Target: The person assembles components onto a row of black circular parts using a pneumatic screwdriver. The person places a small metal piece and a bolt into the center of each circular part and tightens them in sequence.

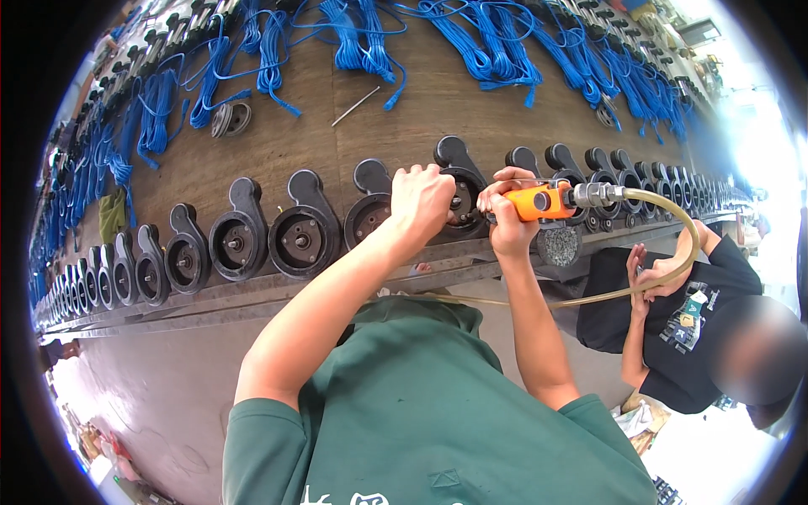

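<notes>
My right hand (507,217) is wrapped round an orange air tool (532,204), with a metal coupling and a yellowish air hose (692,244) at its rear. The tool's front end points left at a black round housing (454,153) with a rounded lug on top. At that housing's open face, my left hand (421,200) is closed, fingers bent down toward its middle. What those fingers hold is hidden behind the hand. Just to the left stands another black housing (370,212), partly covered by my left forearm.
A long row of similar black housings (301,237) lines the bench's near edge. Bundles of blue cord (345,38) lie along the far side. A thin metal rod (356,107) and grey round parts (231,119) rest on the brown bench top (295,143). Another person (673,316) is at right.
</notes>
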Tool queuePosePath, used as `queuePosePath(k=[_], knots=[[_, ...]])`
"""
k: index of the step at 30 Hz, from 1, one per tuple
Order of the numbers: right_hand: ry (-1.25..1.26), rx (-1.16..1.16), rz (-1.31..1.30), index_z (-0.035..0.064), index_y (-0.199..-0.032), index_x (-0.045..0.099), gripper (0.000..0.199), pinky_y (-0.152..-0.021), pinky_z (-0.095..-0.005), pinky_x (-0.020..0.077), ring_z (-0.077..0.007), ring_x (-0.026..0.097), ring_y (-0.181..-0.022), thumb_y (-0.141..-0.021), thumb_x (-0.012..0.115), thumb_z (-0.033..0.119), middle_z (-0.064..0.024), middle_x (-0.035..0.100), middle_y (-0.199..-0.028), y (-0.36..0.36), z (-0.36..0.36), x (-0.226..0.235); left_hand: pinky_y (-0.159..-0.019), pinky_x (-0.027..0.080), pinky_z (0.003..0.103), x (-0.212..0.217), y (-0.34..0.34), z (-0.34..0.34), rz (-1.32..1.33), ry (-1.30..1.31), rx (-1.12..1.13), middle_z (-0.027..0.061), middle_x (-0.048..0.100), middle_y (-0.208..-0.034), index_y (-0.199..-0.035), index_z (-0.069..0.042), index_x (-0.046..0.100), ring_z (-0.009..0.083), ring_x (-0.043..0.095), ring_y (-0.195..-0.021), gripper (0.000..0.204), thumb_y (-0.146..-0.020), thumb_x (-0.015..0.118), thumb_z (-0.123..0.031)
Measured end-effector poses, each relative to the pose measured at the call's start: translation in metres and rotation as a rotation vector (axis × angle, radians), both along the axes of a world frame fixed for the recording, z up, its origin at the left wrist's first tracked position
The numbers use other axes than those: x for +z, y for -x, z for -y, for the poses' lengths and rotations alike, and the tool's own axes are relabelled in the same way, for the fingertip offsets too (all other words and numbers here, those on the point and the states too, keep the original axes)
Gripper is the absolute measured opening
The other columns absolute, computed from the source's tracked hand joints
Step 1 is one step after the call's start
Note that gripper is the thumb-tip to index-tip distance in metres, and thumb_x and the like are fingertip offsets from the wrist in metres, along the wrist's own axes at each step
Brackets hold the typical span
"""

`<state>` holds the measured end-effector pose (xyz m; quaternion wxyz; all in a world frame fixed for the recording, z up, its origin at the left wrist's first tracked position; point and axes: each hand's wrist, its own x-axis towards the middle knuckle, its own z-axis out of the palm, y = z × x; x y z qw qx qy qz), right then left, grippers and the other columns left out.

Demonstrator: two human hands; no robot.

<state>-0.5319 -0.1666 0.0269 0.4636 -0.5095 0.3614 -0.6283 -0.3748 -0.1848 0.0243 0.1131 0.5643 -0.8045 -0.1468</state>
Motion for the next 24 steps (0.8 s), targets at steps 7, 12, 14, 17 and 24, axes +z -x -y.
queuePosePath(k=[7, 12, 14, 17, 24], knots=[[-0.023, 0.039, -0.026, -0.0018, -0.108, 0.049, 0.025, -0.064, -0.0291, 0.0485, -0.0141, 0.054, -0.063, -0.084, 0.052, -0.002, -0.0066, 0.055, -0.074, 0.001, 0.001, -0.003, -0.079, 0.049, 0.045, -0.001, -0.001, 0.002, -0.037, -0.004, -0.014, 0.0131, 0.067, -0.095, -0.080, -0.007, 0.072, 0.0317, 0.065, -0.094, 0.033, -0.061, 0.086, -0.029], [0.036, 0.156, -0.272, -0.0010, -0.108, 0.050, 0.026, -0.064, -0.0256, 0.0482, -0.0119, 0.056, -0.067, -0.083, 0.055, -0.003, -0.0049, 0.057, -0.076, 0.001, 0.004, -0.004, -0.078, 0.050, 0.045, -0.001, -0.002, 0.002, -0.031, 0.010, -0.020, 0.0119, 0.068, -0.095, -0.080, -0.007, 0.072, 0.0312, 0.066, -0.094, 0.035, -0.061, 0.085, -0.034], [0.044, 0.208, -0.298, -0.0004, -0.108, 0.051, 0.027, -0.065, -0.0250, 0.0482, -0.0106, 0.056, -0.068, -0.083, 0.057, -0.003, -0.0044, 0.057, -0.078, 0.002, 0.005, -0.005, -0.078, 0.051, 0.045, -0.004, -0.002, 0.002, -0.021, 0.016, -0.012, 0.0114, 0.068, -0.095, -0.079, -0.007, 0.073, 0.0308, 0.066, -0.094, 0.036, -0.061, 0.085, -0.036], [0.043, 0.174, -0.324, 0.0003, -0.108, 0.050, 0.025, -0.065, -0.0262, 0.0480, -0.0114, 0.056, -0.069, -0.084, 0.056, -0.002, -0.0040, 0.056, -0.077, 0.006, 0.003, -0.010, -0.078, 0.050, 0.044, -0.005, -0.002, 0.001, -0.036, 0.027, -0.001, 0.0114, 0.068, -0.094, -0.080, -0.007, 0.073, 0.0305, 0.066, -0.093, 0.034, -0.062, 0.085, -0.032], [0.022, 0.115, -0.066, 0.0012, -0.101, 0.048, 0.021, -0.062, -0.0297, 0.0477, -0.0140, 0.050, -0.061, -0.081, 0.052, -0.002, -0.0063, 0.050, -0.073, 0.002, -0.006, 0.002, -0.079, 0.050, 0.044, -0.001, 0.001, 0.001, -0.027, 0.010, 0.009, 0.0111, 0.068, -0.095, -0.080, -0.007, 0.073, 0.0303, 0.065, -0.096, 0.035, -0.063, 0.085, -0.035]])
